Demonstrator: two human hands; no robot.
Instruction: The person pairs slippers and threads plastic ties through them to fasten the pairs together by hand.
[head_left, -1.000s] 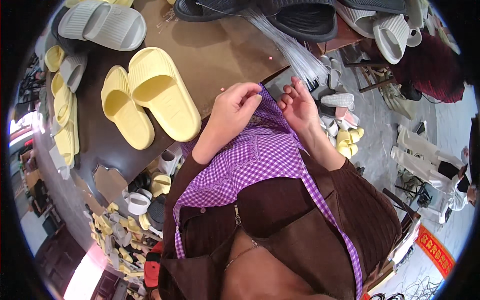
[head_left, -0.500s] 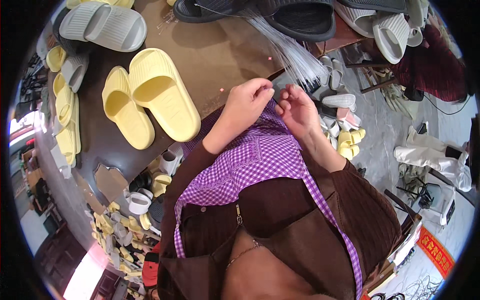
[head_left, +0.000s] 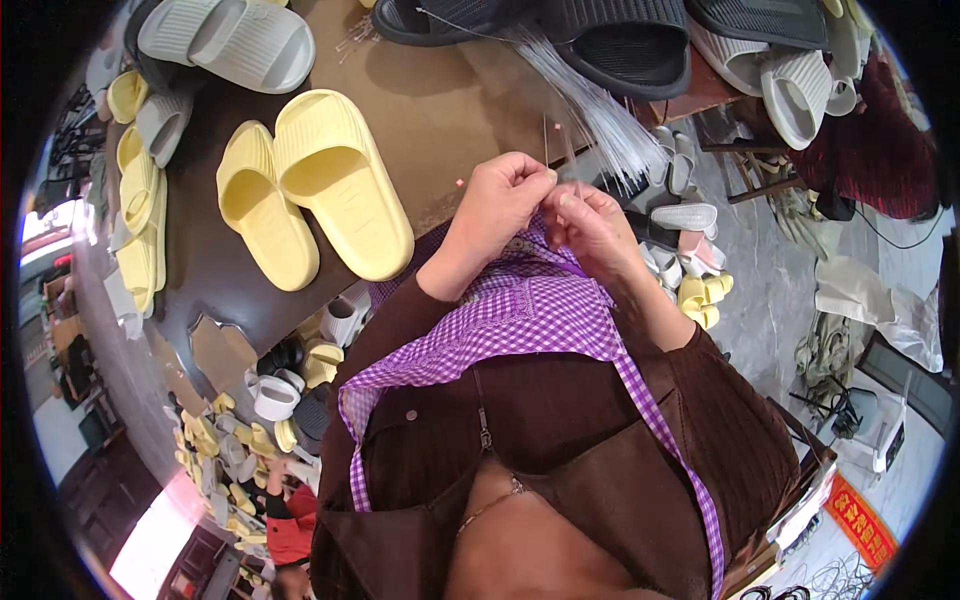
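Tabletop (head_left: 420, 125): brown, with a darker stretch along the side nearer me; it fills the upper left of my view.
Floor (head_left: 745, 270): grey, with white and yellow slippers (head_left: 697, 298) grouped below the tabletop on my right.
Left grip (head_left: 500, 205): closed, thumb and forefinger pinched on what looks like a thin clear strand (head_left: 546, 140) rising from the fingertips; it is too fine to follow far.
Right grip (head_left: 598, 228): just beside the left, its fingers bent and the thumb laid toward them; whether it pinches anything, I cannot tell.
Clear bundle (head_left: 602, 100): many thin strands, lying beyond my hands beside a black slipper (head_left: 625, 50), its loose ends jutting past the tabletop's edge.
Yellow pair (head_left: 350, 205): two slippers side by side on the tabletop, left of my hands and apart from them, their straps on the far side and heels toward me.
Grey slipper (head_left: 230, 45): beyond the yellow pair, at the upper left.
Apron (head_left: 520, 320): purple check, over my brown clothes, right under both hands.
Lower left: someone in red (head_left: 290, 525), near a spread of yellow and pale slippers (head_left: 230, 450).
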